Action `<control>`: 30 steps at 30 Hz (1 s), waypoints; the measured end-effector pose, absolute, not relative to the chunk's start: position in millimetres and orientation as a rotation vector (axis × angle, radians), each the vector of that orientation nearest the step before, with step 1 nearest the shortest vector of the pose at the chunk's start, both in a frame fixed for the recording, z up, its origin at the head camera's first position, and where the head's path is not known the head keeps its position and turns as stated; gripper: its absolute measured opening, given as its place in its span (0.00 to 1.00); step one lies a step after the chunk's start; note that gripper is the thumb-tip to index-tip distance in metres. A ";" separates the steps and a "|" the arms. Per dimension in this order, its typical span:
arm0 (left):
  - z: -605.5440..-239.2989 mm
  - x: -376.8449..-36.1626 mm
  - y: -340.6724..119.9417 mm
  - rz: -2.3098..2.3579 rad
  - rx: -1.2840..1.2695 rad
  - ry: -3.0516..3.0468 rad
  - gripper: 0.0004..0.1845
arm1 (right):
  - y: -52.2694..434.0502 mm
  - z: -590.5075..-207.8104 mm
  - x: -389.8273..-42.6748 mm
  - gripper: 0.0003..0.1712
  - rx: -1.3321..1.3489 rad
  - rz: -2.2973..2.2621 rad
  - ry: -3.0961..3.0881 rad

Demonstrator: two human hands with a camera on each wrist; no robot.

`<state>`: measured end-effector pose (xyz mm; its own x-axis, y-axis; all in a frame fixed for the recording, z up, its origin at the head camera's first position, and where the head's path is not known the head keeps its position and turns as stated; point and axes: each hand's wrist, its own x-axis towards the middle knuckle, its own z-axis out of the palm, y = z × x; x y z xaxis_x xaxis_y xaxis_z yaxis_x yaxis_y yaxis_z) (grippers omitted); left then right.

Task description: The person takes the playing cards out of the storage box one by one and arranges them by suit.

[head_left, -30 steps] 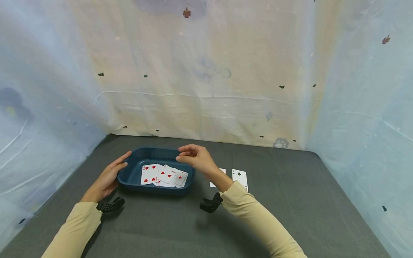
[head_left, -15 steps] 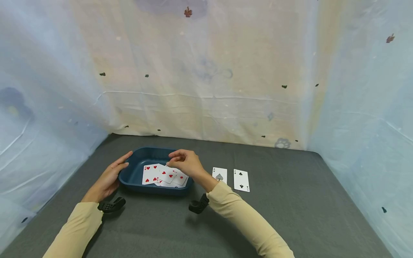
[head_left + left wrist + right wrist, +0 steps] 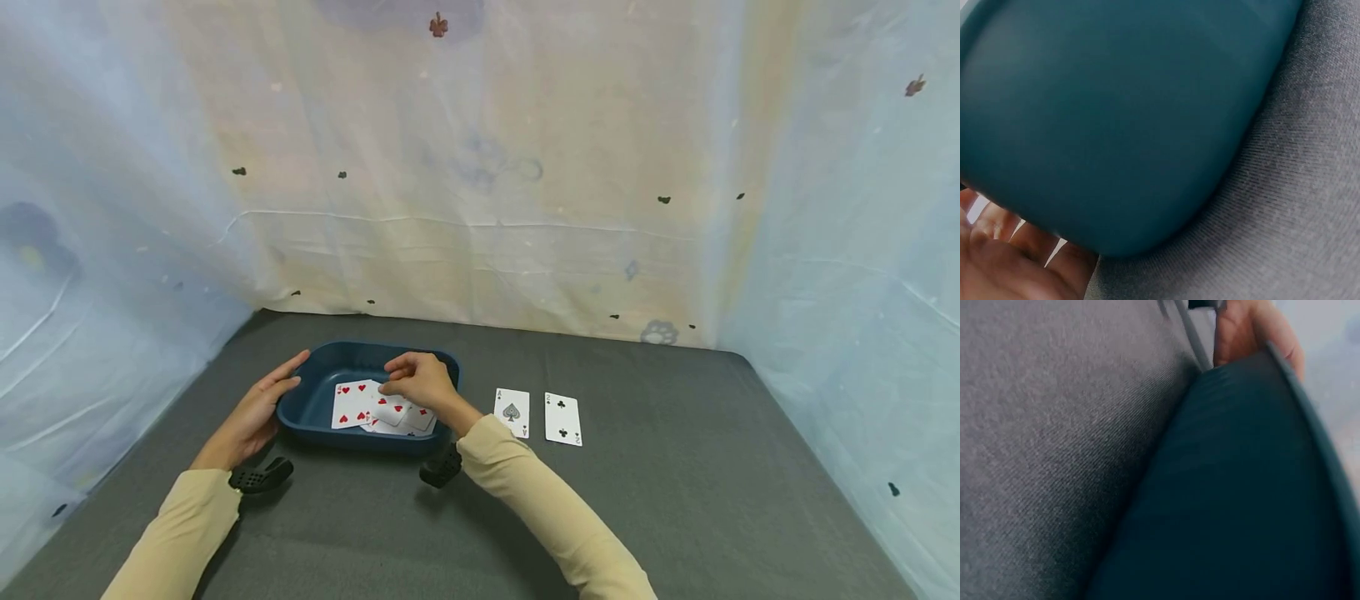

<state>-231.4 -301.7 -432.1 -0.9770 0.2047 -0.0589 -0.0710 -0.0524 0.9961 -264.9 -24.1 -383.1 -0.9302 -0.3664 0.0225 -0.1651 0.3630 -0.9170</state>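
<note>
Right hand (image 3: 417, 381) has come in from above the tray's far right rim and now sits low over the cards (image 3: 378, 407) in the tray (image 3: 311, 406); head view has drifted slightly, left hand (image 3: 255, 412) unchanged.

Cards: a loose, overlapping fan of red hearts and diamonds, face up on the tray floor, toward its right half. Right grip: fingers curled down with fingertips on the top card of the fan; whether it is already pinched or only touched I cannot tell. Judgement: cards are thin, light, flexible and slick on one another; lying flat, they offer no edge, so best taken by sliding one off the fan or lifting a free corner, then pinching the short edge.

Tray: dark blue plastic, shallow, rounded corners, near the counter's (image 3: 675, 500) left rear part. Left grip: fingers straight and spread along the tray's left outer wall, steadying it; wrist view confirms palm against the wall (image 3: 1116, 125).

Right of the tray, apart from it: ace of spades (image 3: 512, 412) and two of clubs (image 3: 562, 418), face up, side by side, not touching.
</note>
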 end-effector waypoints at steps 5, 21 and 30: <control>-432.7 -230.6 -301.4 2.157 0.140 2.013 0.30 | -31.3 -390.5 -269.9 0.18 -0.424 -1.567 2.468; -431.4 -230.3 -299.7 2.176 0.132 2.004 0.30 | -42.4 -401.7 -280.7 0.18 -0.293 -1.319 2.619; -431.8 -231.0 -300.8 2.137 0.135 2.052 0.31 | -42.4 -404.9 -282.6 0.23 -0.284 -1.194 2.691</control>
<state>-231.0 -300.8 -431.8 -0.9804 0.1887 -0.0560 -0.0636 -0.0345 0.9974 -282.6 -42.4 -404.9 -0.9648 -0.2473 -0.0897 -0.0994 0.6585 -0.7459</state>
